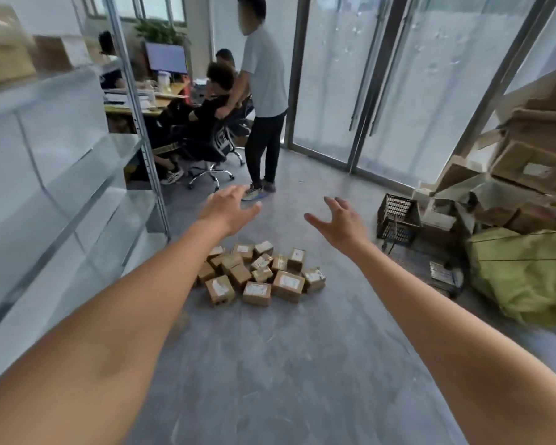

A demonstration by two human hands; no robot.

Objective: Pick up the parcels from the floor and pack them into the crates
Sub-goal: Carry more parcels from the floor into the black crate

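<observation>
Several small brown cardboard parcels (pixel 259 273) with white labels lie in a loose heap on the grey floor, in the middle of the view. Both my arms stretch forward above the heap. My left hand (pixel 228 208) is held out with fingers spread and holds nothing. My right hand (pixel 339 221) is likewise spread and empty, a little to the right of the heap and well above it. A black mesh crate (pixel 397 218) stands on the floor to the right, beyond my right hand. A second dark crate (pixel 445 277) lies lower, nearer the sack.
A glass shelving unit (pixel 77 187) lines the left side. A green sack (pixel 523 277) and stacked cardboard boxes (pixel 533 168) crowd the right wall. Behind the heap a person stands (pixel 264 101) beside seated people at a desk. Glass doors (pixel 382 91) close the back.
</observation>
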